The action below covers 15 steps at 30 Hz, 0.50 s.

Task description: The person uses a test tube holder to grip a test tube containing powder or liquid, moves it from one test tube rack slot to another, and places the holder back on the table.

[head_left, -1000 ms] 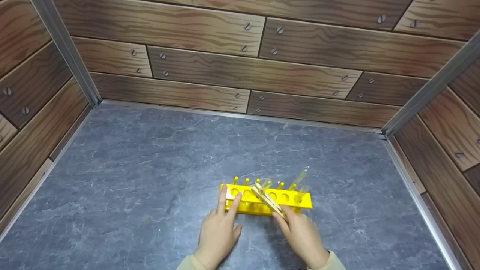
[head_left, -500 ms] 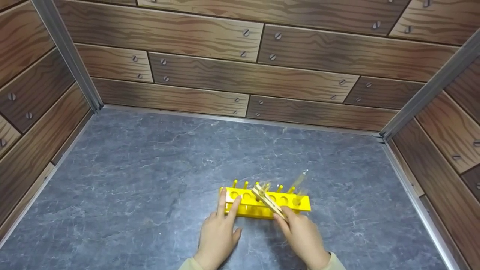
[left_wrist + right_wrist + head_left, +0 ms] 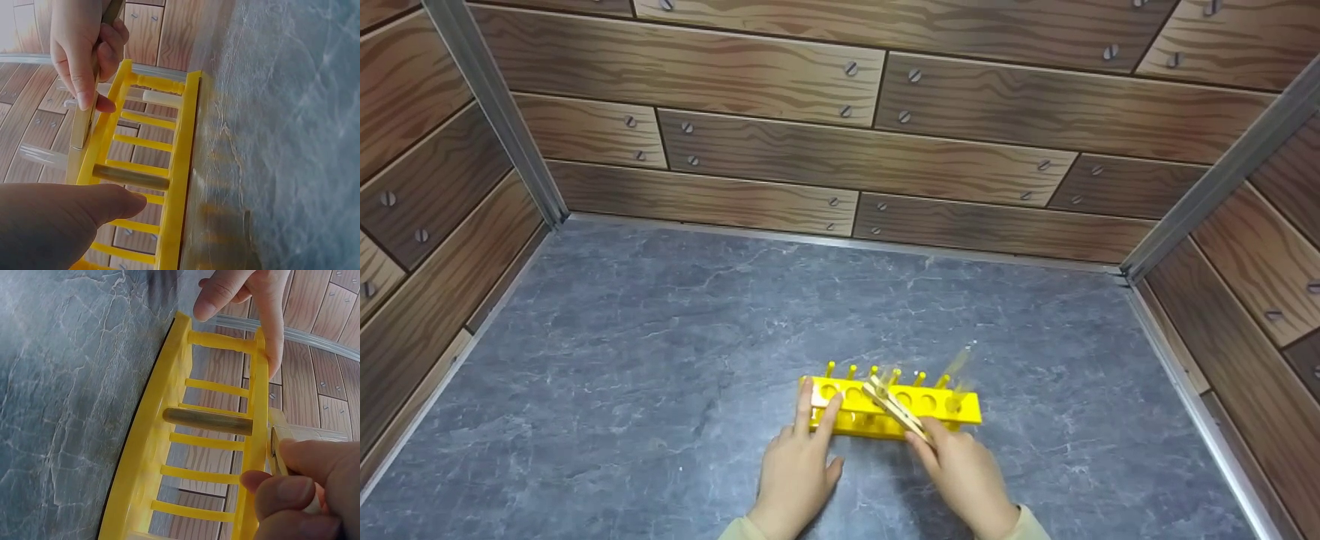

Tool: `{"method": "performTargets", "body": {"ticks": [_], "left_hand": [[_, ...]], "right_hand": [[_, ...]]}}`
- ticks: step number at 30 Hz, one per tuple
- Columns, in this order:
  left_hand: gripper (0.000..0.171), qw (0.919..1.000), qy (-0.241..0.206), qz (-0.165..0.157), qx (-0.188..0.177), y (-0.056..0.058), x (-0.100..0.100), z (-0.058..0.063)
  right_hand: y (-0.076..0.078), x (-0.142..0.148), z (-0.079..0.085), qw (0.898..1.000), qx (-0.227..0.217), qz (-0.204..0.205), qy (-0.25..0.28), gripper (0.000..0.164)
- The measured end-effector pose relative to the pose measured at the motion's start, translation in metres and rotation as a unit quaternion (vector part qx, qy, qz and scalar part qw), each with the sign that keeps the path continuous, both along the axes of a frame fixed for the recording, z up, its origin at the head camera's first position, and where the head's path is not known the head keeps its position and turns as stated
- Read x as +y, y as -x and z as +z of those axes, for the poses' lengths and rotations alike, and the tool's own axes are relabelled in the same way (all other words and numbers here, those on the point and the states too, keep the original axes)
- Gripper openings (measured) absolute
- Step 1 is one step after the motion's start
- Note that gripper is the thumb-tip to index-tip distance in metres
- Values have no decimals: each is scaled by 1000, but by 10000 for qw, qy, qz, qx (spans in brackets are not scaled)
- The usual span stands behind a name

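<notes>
A yellow test tube rack [image 3: 969, 417] stands on the grey surface, with a row of pegs along its far side. My left hand [image 3: 797, 471] rests straight fingers on the rack's left end. In my right hand [image 3: 971, 476], thumb and fingers pinch a wooden test tube holder [image 3: 901, 414] that slants across the rack top. The holder's far end is at the upper part of a test tube [image 3: 208, 422] standing in a middle hole. Brownish liquid shows in that tube. Another clear test tube [image 3: 958, 365] leans in the rack's right-end hole; its contents are unclear.
Wood-patterned panels [image 3: 765, 142] form walls at the back and both sides, joined by metal corner posts [image 3: 499, 112]. The grey marbled surface [image 3: 660, 322] extends behind and beside the rack.
The head view has tilted slightly, so the whole scene sits a little lower. Both hands, the holder and the rack keep nearly the same positions relative to each other.
</notes>
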State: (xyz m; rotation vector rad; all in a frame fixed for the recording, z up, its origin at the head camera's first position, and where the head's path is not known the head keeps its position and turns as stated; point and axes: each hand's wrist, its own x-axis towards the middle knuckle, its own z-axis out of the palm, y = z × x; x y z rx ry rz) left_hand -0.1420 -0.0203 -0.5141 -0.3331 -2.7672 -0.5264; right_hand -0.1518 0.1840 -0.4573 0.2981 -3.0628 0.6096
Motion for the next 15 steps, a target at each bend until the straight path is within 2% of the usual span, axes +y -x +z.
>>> {"method": "performTargets", "body": {"ticks": [9, 15], "left_hand": [[86, 9995, 83, 26, -296, 1, 0, 0], [86, 9994, 94, 5, -332, 1, 0, 0]], "right_hand": [[-1, 2, 7, 10000, 44, -22, 11, 15], [-3, 5, 12, 9999, 33, -58, 78, 16]]}}
